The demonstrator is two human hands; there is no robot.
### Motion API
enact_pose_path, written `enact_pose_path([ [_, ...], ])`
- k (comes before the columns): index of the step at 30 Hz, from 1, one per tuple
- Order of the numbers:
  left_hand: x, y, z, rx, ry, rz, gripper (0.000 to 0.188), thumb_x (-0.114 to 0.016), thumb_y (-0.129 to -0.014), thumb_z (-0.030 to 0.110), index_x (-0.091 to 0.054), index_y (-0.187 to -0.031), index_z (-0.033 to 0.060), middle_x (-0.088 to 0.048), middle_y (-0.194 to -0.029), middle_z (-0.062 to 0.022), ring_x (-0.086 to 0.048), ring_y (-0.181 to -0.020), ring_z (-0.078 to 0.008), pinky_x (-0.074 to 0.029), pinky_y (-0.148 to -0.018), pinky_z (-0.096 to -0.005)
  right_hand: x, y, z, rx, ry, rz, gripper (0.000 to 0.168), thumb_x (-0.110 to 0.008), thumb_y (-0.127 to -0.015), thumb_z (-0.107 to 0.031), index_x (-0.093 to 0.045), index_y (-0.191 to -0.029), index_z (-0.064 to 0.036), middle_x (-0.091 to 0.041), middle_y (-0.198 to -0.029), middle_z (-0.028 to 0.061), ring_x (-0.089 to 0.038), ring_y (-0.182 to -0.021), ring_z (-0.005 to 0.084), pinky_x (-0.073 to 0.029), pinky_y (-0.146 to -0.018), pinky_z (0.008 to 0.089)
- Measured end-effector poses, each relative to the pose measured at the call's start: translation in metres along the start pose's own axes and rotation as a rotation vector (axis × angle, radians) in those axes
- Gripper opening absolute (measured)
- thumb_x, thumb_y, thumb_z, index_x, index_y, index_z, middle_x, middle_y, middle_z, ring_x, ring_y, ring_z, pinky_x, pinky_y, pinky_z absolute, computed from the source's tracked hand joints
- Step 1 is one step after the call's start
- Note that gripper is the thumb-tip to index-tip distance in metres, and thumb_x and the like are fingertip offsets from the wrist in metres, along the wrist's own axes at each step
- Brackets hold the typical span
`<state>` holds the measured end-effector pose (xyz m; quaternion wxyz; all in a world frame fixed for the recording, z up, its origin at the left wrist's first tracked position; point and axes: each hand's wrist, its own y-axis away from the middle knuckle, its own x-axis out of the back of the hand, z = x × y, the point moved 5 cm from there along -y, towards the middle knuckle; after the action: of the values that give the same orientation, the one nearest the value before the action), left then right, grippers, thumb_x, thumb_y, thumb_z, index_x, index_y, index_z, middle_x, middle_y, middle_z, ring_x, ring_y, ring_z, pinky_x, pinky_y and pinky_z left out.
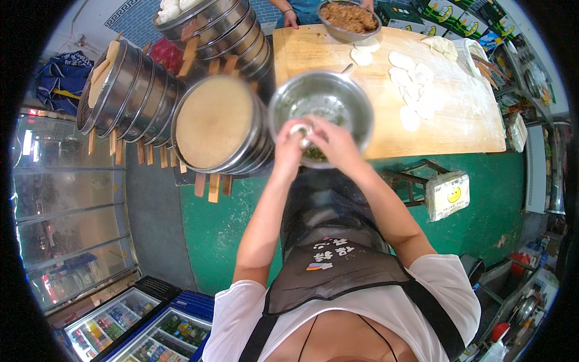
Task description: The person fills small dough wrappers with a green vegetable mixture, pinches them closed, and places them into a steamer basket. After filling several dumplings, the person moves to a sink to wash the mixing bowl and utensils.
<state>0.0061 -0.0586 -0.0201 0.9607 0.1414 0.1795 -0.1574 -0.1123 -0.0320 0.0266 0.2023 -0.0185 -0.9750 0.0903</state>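
Over the near rim of a large steel bowl (348, 95), my left hand (291, 147) and my right hand (334, 142) meet around a small piece of white dough (302, 131). The dough is cupped in my left hand, with green filling apparently inside; my right fingers pinch its edge. Green chopped filling (314, 154) lies in the bowl beneath. A utensil handle (347, 68) sticks out at the far rim. Flat round dough wrappers (409, 90) are spread on the floured wooden board (457, 131) to the right, and two more (362, 56) lie farther back.
Left of the bowl stands a steel steamer stack (215, 122) with a pale perforated liner; more stacks (135, 95) rise beyond. A person's hand (291, 20) rests at the board's far edge, near a bowl of brown filling (350, 20). A stool (448, 194) stands below the board.
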Motion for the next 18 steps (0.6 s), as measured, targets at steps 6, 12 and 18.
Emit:
enact_pose_path([
  [6,0.003,-0.004,-0.004,0.040,0.189,-0.079,0.025,-0.039,-0.087,0.007,-0.049,-0.111,0.0043,-0.054,-0.103,-0.0065,-0.054,-0.093,-0.0139,-0.046,-0.077,-0.0303,0.005,-0.003,-0.007,0.133,0.126,-0.003,0.016,-0.060,-0.081,-0.012,-0.060,-0.094,-0.002,-0.062,-0.088,0.0149,-0.061,-0.079,0.0311,-0.048,-0.068,0.0362],
  [12,0.001,-0.007,0.007,0.136,-0.198,-0.113,0.027,-0.036,-0.091,0.016,-0.048,-0.112,0.0047,-0.053,-0.109,-0.0078,-0.054,-0.099,-0.0172,-0.046,-0.083,-0.0343,0.007,-0.006,-0.012,0.067,0.070,-0.063,0.014,-0.061,-0.080,-0.014,-0.062,-0.090,-0.004,-0.063,-0.083,0.0144,-0.061,-0.072,0.0309,-0.048,-0.064,0.0362],
  [18,-0.007,0.002,0.016,-0.058,0.310,0.012,0.028,-0.037,-0.090,0.016,-0.047,-0.114,0.0041,-0.053,-0.113,-0.0114,-0.054,-0.100,-0.0187,-0.047,-0.081,-0.0329,-0.003,-0.002,0.002,-0.256,-0.463,0.034,0.013,-0.063,-0.081,-0.009,-0.061,-0.090,0.000,-0.063,-0.076,0.0112,-0.062,-0.067,0.0140,-0.048,-0.062,0.0276],
])
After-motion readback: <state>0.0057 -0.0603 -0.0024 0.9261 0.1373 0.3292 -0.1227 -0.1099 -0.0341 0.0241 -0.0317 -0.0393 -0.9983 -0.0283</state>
